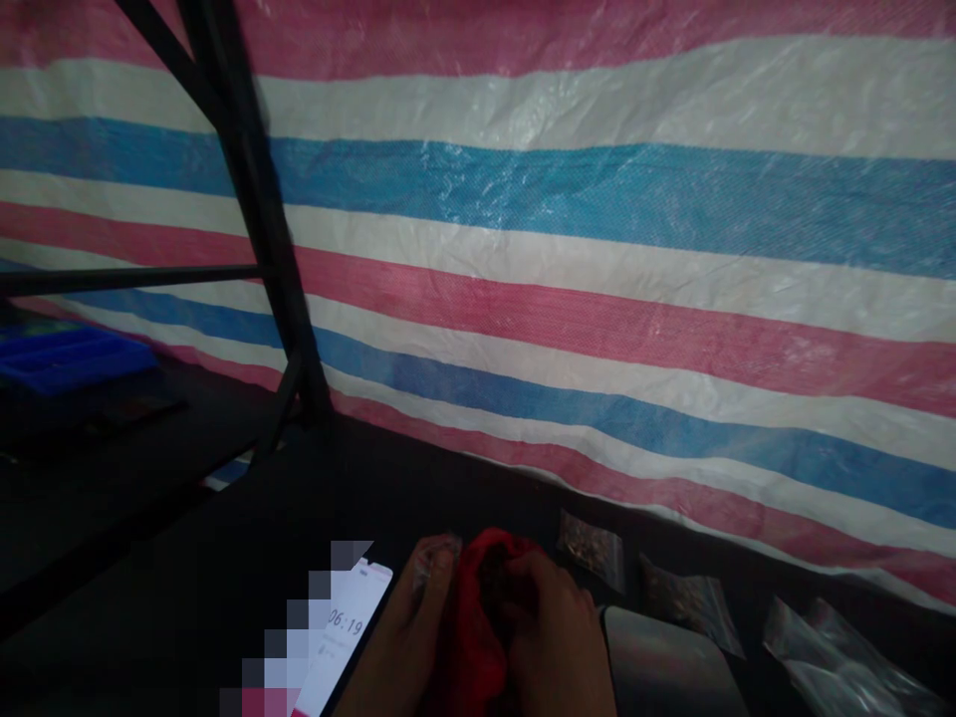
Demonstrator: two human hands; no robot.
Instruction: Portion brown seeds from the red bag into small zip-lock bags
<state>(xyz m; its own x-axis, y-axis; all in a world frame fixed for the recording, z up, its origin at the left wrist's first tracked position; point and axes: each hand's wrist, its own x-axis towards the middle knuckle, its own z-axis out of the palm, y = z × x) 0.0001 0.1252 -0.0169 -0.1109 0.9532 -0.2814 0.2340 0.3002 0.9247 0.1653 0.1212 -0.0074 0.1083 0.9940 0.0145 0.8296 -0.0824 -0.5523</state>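
A red bag point(474, 617) stands between my hands at the bottom middle, its mouth gathered open around dark contents that I cannot make out. My left hand point(414, 612) is on the left of it, thumb and fingers closed on a small clear plastic bag point(439, 548). Over the red bag's mouth, my right hand point(549, 612) has its fingers curled down into the opening; the fingertips are hidden. Just right of that hand is a silvery, flat-topped object point(664, 657).
A lit phone point(348, 627) lies left of my hands. Filled zip bags point(590, 546) and clear plastic bags point(843, 657) lie to the right on the dark tabletop point(358, 488). Behind rise a striped sheet point(597, 319) and a black metal post point(258, 199). A blue tray point(75, 354) is far left.
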